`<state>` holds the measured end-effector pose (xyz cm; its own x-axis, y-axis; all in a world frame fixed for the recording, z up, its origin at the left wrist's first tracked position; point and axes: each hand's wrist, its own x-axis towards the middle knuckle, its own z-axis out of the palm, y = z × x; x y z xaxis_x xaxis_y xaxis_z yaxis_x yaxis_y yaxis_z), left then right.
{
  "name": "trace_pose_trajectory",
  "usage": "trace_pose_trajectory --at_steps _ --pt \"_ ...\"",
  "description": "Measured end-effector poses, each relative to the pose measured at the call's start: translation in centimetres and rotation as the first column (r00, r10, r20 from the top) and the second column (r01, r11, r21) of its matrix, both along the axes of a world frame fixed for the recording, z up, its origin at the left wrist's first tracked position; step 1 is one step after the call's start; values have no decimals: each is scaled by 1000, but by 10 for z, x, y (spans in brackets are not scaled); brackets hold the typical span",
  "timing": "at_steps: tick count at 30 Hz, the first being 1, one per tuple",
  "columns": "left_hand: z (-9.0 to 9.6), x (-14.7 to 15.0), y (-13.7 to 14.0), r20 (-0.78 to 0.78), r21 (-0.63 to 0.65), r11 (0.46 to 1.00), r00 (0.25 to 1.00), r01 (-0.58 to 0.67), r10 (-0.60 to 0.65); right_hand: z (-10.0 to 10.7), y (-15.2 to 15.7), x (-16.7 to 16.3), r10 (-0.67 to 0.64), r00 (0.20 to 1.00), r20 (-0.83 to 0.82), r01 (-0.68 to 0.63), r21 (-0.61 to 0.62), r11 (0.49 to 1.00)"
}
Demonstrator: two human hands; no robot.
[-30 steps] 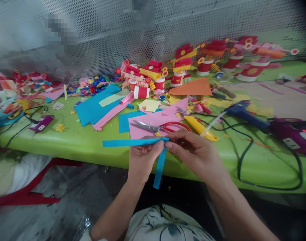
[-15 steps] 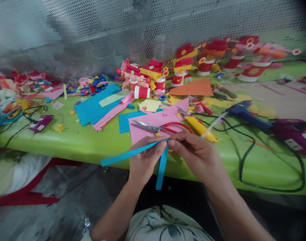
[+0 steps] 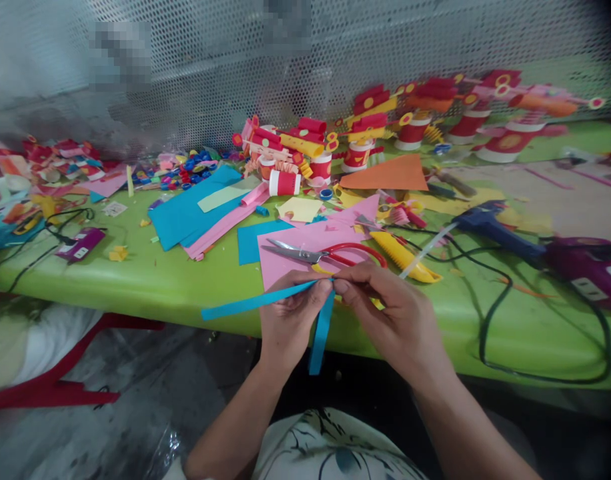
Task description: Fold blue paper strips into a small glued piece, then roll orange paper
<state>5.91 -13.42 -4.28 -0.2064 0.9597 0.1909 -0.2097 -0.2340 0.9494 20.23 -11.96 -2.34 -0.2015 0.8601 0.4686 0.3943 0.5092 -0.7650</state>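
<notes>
Between my fingertips is a blue paper strip (image 3: 258, 303), one length sticking out to the left and another hanging down. My left hand (image 3: 293, 320) pinches it with thumb and fingers. From the other side, my right hand (image 3: 395, 310) pinches the same spot, so the fingers hide where the two lengths meet. Just beyond my hands, red-handled scissors (image 3: 305, 254) lie on a sheet of pink paper (image 3: 275, 270). A yellow utility knife (image 3: 405, 257) rests right of the scissors.
A blue glue gun (image 3: 500, 230) and a purple power strip (image 3: 585, 277) lie right, with a looping black cable. Several red and white paper-cup models (image 3: 355, 157) stand at the back of the green table (image 3: 185, 287). Another person's white sleeve (image 3: 60, 340) shows at left.
Both hands stay pinched on the blue strip. Its left length has tilted slightly flatter, and the hanging length has shifted a little left. Nothing on the table has moved.
</notes>
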Motion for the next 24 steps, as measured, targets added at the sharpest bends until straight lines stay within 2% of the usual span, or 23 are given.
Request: trace_pose_trajectory --at_steps 3,8,12,16,19,24 --pt "0 2 0 35 -36 999 999 2 0 -1 0 -1 1 1000 -31 -2 -32 999" --pt "-1 6 3 107 -90 995 994 33 -24 -7 1 0 -5 996 -89 -12 -197 980" --pt "-2 3 6 127 -128 990 991 61 -45 -11 6 2 -4 984 -179 -47 -278 959" --pt "-2 -3 7 73 -154 977 987 150 -140 -10 11 4 23 956 -293 -134 -367 921" --pt "1 -4 7 46 -154 970 982 189 -184 -8 12 5 39 941 -336 -175 -383 907" --pt "8 1 7 90 -88 989 990 120 -112 -7 9 3 19 933 -359 -167 -388 906"
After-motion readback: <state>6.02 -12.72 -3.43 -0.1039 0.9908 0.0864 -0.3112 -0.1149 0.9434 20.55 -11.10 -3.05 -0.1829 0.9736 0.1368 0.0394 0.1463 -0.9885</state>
